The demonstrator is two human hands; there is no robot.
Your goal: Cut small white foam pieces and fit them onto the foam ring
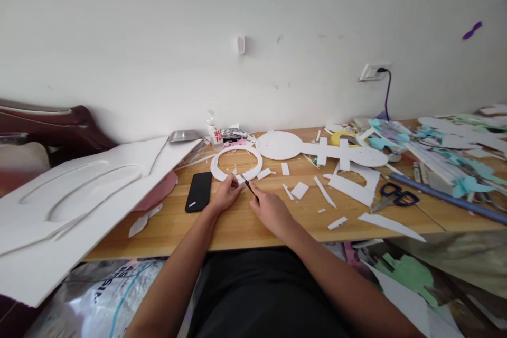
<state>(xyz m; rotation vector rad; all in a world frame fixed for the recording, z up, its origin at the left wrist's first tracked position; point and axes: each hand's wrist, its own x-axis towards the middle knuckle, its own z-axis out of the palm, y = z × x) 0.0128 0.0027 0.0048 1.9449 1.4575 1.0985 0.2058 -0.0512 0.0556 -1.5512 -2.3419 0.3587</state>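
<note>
The left hand (226, 194) is at six o'clock on the white ring (214, 167), grip unclear; the ring lies on the bench (158, 232), probably light, stiff, brittle, best held flat at nine o'clock. The right hand (272, 211) grips a knife (252, 190).

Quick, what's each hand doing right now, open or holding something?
Left hand: at the white ring's near edge; grip unclear.
Right hand: closed, holding a black-handled cutter.

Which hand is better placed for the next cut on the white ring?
Probably right: your right hand holds the black cutter, tip at the white ring; your left hand, beside it, shows no tool.
</note>
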